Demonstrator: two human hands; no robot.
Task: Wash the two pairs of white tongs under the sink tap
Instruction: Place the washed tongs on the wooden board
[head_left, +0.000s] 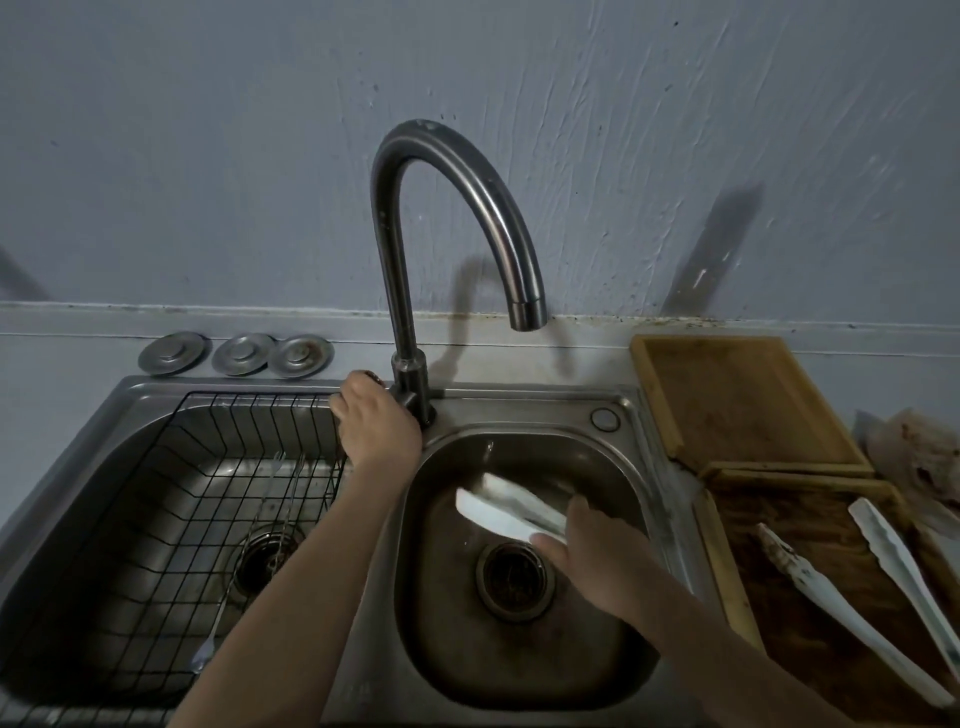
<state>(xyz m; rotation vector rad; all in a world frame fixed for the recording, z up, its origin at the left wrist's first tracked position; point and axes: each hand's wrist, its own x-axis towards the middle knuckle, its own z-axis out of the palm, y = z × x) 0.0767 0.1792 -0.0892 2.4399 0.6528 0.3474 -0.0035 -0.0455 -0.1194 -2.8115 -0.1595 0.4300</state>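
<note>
Right hand grips one white plastic tongs pair low in the steel sink basin, long axis pointing up-left toward the curved grey tap, whose handle the left hand clasps.

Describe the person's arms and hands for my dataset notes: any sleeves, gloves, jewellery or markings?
Both forearms are bare as far as the frame shows, with no sleeve in view. The left hand and the right hand wear no gloves. No watch, bracelet or ring is visible, though the light is dim and the right hand is slightly blurred. No markings show.
</note>
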